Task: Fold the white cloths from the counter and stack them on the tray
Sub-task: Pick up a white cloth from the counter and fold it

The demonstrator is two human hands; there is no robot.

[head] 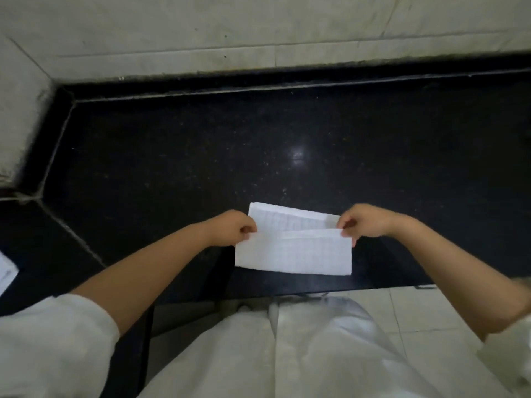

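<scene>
A white checked cloth [293,254] lies partly folded near the front edge of the black counter [201,156]. Its near layer is raised over the far layer, whose top edge shows behind. My left hand [230,228] pinches the cloth's upper left corner. My right hand [365,224] pinches the upper right corner. The tray is not in view.
Another piece of white cloth [5,271] shows at the far left edge of the counter. A pale tiled wall [258,30] runs along the back and a tiled ledge [20,116] juts in at the left. Pale floor tiles [425,317] lie below the counter's front edge.
</scene>
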